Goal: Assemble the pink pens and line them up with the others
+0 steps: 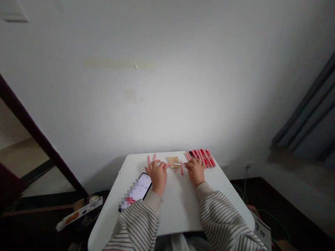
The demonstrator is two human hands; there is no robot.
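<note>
My left hand [158,177] is closed, pinching a thin pink tube [168,165] that looks like a pen barrel. My right hand [195,171] is closed on a slim white rod [179,164], like a pen refill. The rod and the tube meet end to end, level above the table; whether one sits inside the other is too small to tell. Behind them lies a small tan square [173,159]. A short pink piece [182,170] rests close to my right fingertips. Beyond my left hand are two pink pieces [149,159].
A row of several pink and red pens [208,158] lies at the back right of the white table [178,212]. A phone [142,185] with a lit screen lies beside my left wrist. The wall [183,104] stands right behind the table; cables [243,195] run at the right.
</note>
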